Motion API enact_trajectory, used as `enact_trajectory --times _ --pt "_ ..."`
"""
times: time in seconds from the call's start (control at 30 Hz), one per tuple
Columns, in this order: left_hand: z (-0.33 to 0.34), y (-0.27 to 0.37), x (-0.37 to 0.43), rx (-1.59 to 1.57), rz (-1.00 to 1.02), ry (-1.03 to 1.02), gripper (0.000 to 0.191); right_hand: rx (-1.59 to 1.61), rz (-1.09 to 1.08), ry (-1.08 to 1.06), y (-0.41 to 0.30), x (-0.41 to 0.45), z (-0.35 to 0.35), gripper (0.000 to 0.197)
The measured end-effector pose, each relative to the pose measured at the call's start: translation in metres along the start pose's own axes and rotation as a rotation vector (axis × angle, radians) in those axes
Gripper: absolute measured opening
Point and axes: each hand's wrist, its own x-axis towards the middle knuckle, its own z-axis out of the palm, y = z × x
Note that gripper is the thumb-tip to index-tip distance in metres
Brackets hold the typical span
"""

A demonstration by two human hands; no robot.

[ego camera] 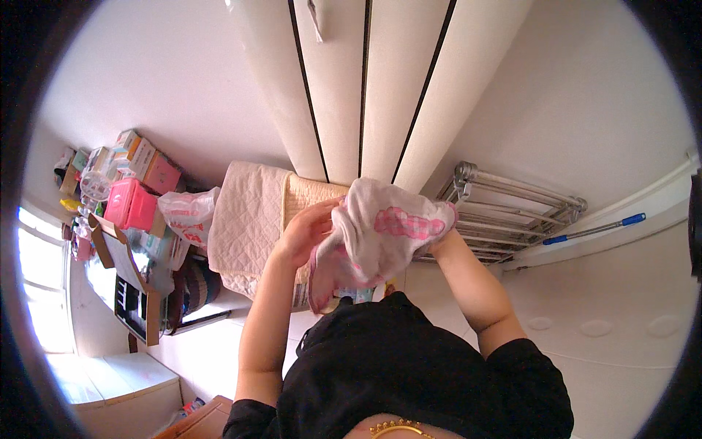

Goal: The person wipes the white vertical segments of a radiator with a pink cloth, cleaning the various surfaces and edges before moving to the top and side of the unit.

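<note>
A pale pinkish-grey cloth point(364, 241) hangs crumpled in front of my body, with pink trim and a pink gingham patch point(410, 224). At its left edge, my left hand point(307, 233) holds the fabric; some fingertips are hidden by it. My right hand point(436, 245) grips the other side from behind, mostly covered by the cloth. Below and beyond the cloth are a quilted pink cover point(249, 214) and a cream quilted piece point(312, 200), both draped over something I cannot make out.
A folded metal rack point(510, 206) leans at the right, near a blue-handled pole point(595, 229). On the left, a cluttered table bears a pink plastic box point(129, 203), a white plastic bag point(189, 211) and an open cardboard box point(134, 285). Tall white panels point(378, 93) rise ahead.
</note>
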Motion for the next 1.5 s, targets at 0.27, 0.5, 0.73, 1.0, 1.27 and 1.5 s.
enact_trajectory --times 0.27,0.5,0.73,1.0,1.27,1.5 --pt "0.033 -0.004 -0.029 0.446 0.218 0.238 0.034 -0.257 0.132 -0.070 0.000 -0.004 0.005 0.047" --pt "0.024 -0.004 -0.016 0.755 0.551 0.331 0.013 -0.265 0.297 -0.031 -0.025 -0.038 -0.025 0.047" --pt "0.028 0.004 -0.013 1.285 0.938 0.617 0.009 0.494 0.351 0.169 -0.044 -0.083 -0.037 0.040" --pt "0.074 0.005 -0.004 0.699 0.948 0.479 0.018 -0.506 0.095 0.884 -0.086 -0.059 -0.001 0.013" --pt "0.163 0.102 0.053 1.165 1.802 0.266 0.044 -0.748 -0.897 1.011 -0.174 0.022 -0.017 0.026" --pt "0.273 0.205 0.091 1.702 2.237 0.993 0.041 -1.837 -0.775 1.135 -0.282 0.129 -0.036 0.044"
